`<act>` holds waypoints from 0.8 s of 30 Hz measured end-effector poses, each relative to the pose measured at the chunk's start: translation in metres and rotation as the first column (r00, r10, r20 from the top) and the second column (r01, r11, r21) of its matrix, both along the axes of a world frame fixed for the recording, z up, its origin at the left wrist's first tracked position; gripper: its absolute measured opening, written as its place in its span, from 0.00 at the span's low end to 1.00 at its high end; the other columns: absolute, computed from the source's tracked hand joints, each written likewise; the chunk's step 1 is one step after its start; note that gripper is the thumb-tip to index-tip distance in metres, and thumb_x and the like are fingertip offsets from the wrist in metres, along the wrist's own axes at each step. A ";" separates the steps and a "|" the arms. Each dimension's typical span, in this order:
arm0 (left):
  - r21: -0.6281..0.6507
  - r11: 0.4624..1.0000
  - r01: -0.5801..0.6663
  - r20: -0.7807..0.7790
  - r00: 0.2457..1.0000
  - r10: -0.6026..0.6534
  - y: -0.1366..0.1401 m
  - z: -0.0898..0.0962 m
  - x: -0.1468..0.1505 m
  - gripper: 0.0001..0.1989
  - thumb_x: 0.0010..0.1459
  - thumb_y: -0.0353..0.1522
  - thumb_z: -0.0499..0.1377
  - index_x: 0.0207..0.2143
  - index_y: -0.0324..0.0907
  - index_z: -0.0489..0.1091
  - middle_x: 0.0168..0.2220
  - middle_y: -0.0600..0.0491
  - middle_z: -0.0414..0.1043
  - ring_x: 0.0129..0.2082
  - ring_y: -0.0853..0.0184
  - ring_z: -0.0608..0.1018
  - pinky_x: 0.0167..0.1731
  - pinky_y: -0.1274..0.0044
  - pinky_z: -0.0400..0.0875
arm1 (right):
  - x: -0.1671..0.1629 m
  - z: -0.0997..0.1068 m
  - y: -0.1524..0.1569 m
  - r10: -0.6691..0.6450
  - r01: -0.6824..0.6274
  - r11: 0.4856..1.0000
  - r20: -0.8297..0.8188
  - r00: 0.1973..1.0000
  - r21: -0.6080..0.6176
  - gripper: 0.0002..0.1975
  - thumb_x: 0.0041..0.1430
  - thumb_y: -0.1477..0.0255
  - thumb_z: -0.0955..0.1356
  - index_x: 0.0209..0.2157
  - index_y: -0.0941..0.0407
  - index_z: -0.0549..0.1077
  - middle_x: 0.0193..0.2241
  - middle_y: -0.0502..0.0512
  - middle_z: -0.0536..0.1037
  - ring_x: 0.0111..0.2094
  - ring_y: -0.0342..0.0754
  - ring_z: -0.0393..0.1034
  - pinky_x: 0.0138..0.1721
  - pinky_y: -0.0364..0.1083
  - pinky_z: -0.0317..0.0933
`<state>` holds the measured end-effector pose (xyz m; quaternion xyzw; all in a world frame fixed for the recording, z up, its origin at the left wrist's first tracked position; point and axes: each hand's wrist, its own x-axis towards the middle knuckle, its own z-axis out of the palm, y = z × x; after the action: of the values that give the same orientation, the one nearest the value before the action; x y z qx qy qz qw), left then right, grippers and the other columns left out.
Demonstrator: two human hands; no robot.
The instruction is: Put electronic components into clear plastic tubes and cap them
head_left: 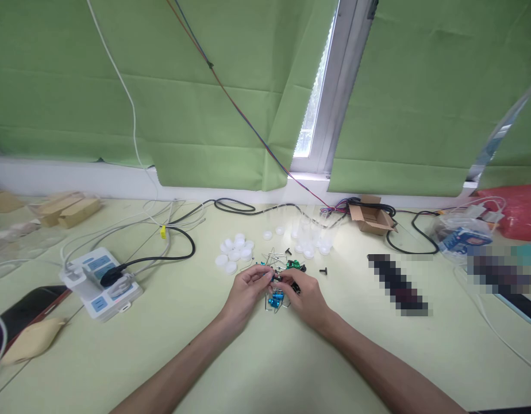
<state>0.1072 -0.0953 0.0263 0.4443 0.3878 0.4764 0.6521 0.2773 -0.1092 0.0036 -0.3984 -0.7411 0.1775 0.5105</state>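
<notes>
At the middle of the table, my left hand [251, 289] and my right hand [303, 291] meet with fingers pinched together. Between their fingertips is a small black part [276, 278], too small to name. Blue metal parts [276, 298] with thin bent wires lie on the table just below the fingers. Behind the right hand are green metal parts [293, 264], and thin silver wires [274, 256] are spread beside them. Two small black T-shaped pieces lie apart, one [323, 271] to the right and the other [288, 251] farther back.
White round caps [235, 253] cluster behind my left hand; clear plastic cups [311, 241] stand behind my right. A power strip [104, 282] with plugs sits left. A small open cardboard box [371, 218] and black cables [235, 206] lie along the back. A pixelated dark object [397, 284] is right.
</notes>
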 end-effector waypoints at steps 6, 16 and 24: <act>0.013 1.000 0.005 0.023 1.000 -0.005 0.001 -0.002 0.000 0.10 0.50 0.36 0.69 0.34 0.40 0.77 0.32 0.52 0.77 0.30 0.70 0.76 0.36 0.77 0.72 | -0.001 0.002 -0.001 0.008 -0.008 1.000 0.003 1.000 -0.024 0.04 0.65 0.71 0.66 0.39 0.55 0.73 0.29 0.52 0.79 0.28 0.46 0.72 0.32 0.44 0.65; 0.052 0.997 0.051 -0.050 0.998 -0.048 -0.003 0.009 0.001 0.10 0.52 0.37 0.68 0.36 0.41 0.77 0.32 0.51 0.76 0.32 0.68 0.77 0.37 0.76 0.72 | -0.001 0.004 -0.003 0.007 -0.013 0.996 -0.064 0.998 -0.087 0.06 0.66 0.70 0.64 0.41 0.55 0.71 0.28 0.52 0.79 0.28 0.46 0.73 0.32 0.43 0.66; 0.070 0.996 0.050 -0.065 0.997 -0.046 -0.003 0.009 0.001 0.10 0.53 0.37 0.67 0.36 0.41 0.76 0.34 0.51 0.76 0.32 0.67 0.77 0.38 0.75 0.73 | 0.000 0.004 -0.002 0.006 -0.013 0.996 -0.074 0.997 -0.093 0.06 0.66 0.70 0.64 0.41 0.55 0.72 0.29 0.51 0.80 0.29 0.45 0.74 0.33 0.43 0.67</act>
<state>0.1078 -0.0980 0.0349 0.4913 0.3802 0.4598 0.6345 0.2769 -0.1115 0.0081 -0.4115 -0.7145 0.2288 0.5175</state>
